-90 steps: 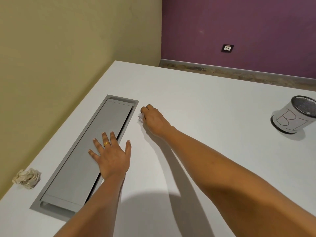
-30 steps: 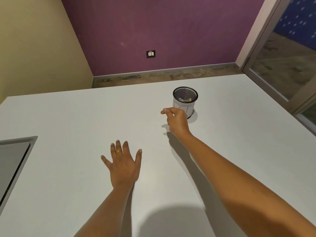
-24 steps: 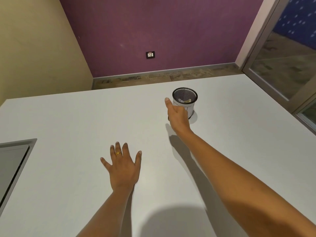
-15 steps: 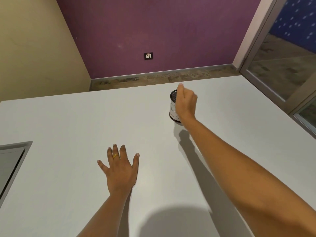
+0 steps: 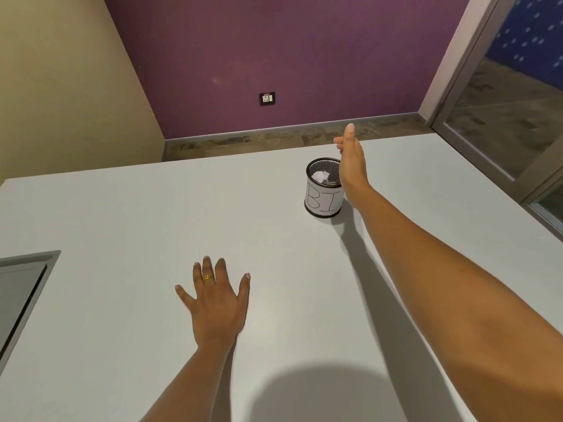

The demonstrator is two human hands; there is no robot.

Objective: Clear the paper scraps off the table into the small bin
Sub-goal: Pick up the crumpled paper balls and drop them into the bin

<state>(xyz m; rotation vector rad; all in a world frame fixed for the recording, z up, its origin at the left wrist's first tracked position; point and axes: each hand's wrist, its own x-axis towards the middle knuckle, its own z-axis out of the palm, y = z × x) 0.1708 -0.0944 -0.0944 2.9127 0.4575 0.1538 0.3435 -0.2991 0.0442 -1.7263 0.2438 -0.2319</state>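
Nearest, the left hand (image 5: pixel 214 303) lies flat on the white table (image 5: pixel 122 223), fingers spread and holding nothing; it seems to serve as a brace while the person leans forward. Farther out, the right hand (image 5: pixel 352 166) hovers edge-on over the right rim of the small bin (image 5: pixel 321 202), fingers straight and empty. The drop looks done, so the part to do well is the withdrawal. The hand should lift up and away before swinging back, since the wrist is close by the rim and a light mesh cup would probably tip at a knock. Inside the bin a crumpled white paper scrap (image 5: pixel 322 177) lies near the top; what is under it cannot be made out. Whether more scraps wait beyond this view cannot be told.
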